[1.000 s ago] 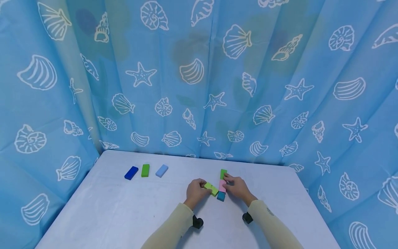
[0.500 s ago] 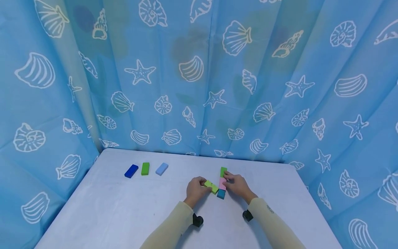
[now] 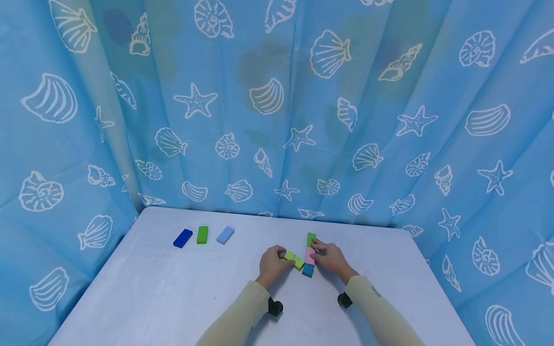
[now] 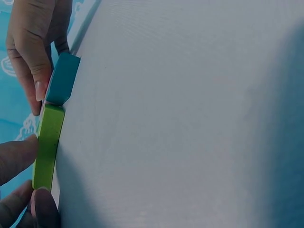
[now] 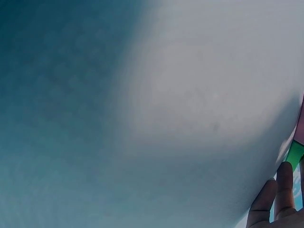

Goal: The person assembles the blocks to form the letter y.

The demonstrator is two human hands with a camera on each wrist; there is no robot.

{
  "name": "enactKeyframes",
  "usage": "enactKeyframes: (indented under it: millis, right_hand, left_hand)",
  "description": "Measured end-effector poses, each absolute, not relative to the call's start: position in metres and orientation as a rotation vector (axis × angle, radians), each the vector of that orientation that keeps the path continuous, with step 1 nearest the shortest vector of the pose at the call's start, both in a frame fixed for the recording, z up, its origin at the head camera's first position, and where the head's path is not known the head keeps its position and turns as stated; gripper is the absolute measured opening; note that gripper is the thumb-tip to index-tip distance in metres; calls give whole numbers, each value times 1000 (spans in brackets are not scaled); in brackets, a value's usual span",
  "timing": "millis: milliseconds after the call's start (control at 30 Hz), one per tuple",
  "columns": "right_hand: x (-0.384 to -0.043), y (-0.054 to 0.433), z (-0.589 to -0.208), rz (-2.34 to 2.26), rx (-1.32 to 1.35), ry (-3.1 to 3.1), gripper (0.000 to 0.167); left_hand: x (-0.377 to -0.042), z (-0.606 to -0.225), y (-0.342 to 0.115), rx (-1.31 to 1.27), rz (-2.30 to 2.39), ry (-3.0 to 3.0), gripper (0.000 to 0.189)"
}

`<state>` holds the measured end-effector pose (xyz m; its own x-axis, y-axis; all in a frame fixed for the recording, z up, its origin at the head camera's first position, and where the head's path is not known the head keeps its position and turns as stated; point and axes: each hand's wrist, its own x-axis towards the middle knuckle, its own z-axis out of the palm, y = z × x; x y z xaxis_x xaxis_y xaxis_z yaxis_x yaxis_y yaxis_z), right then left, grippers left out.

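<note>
Little change over the last second: whole scene a touch higher in the head view, a head movement by the look of it; hands and blocks otherwise as they were. Reads as a holding pause, arrangement no further on.

Left hand [image 3: 272, 266] pinches the lime block [image 3: 293, 260] between thumb and fingers. Block lies to that hand's right, slanted, its free end at the teal block [image 3: 308, 270]; contact there, or a hair's gap, cannot be told.

Right hand [image 3: 331, 258] has fingers against a row just to its left: pink block [image 3: 309, 254] beside the thumb, bright green block [image 3: 311, 238] beyond, teal nearest the person. Gripping or merely steadying: cannot tell.

Well beyond the left hand and to its left, on the worktop [image 3: 151, 298]: dark blue block [image 3: 183, 238], second green block [image 3: 202, 235], light blue block [image 3: 225, 235], unmoved, apart from one another.
</note>
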<state>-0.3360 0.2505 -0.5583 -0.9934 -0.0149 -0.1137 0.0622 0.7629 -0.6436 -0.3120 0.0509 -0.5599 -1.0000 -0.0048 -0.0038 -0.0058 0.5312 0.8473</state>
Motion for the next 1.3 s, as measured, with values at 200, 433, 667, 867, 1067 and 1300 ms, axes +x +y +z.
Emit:
enactKeyframes:
  millis: [200,433,667,867,1067,1300]
  right_hand:
    - [-335,250,-559,-1048,30,2847,47]
    - [-335,250,-559,-1059,28,2841,47]
    - [-335,250,-557,-1050,19,2845,47]
    - [-333,249,-556,-1028,40,2846,46]
    - [-333,248,-556,-1028,39,2847,46]
    - [-334,249,-556,-1042,41,2844,47]
  left_hand:
    - [-312,-561,51,-19,1518,2745,31]
    - [-312,-561,51,-32,1524,2742,30]
    - [-314,-561,49,-32,1523,2736,31]
    - [-314,-560,45,12,1561,2657,32]
    - [-318,-556,35,102,1600,2551,36]
    - [-329,-549,18,213,1566,2544,38]
